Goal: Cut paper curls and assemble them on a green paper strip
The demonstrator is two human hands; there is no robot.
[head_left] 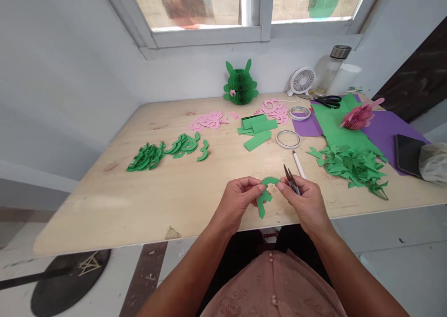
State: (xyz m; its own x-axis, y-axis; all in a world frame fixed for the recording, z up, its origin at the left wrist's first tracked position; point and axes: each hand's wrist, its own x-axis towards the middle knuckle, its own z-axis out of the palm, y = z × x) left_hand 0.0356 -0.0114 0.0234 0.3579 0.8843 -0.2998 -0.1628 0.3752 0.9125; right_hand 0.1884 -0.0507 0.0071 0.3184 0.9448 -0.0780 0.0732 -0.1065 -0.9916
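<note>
Close to the table's front edge, my left hand [240, 198] pinches the left end of a curved green paper piece [270, 180]. A jagged green paper scrap [262, 207] hangs below that hand's fingertips; whether it is still joined to the curved piece I cannot tell. My right hand [305, 200] grips the right end of the curve between thumb and finger. Scissors [292, 181] also sit in my right hand, blades pointing up and away, their handles mostly hidden by the fingers. A white pen [298, 163] lies just beyond the right hand.
Cut green curves [146, 157] are piled at left, green strips [258, 127] at centre. Pink cutouts [209, 120], tape rolls [288, 139], green scraps [352, 165], black-handled scissors [330, 101] and a phone [407, 154] lie around. A green honeycomb paper figure [240, 86], fan [302, 80] and bottle [331, 70] stand behind.
</note>
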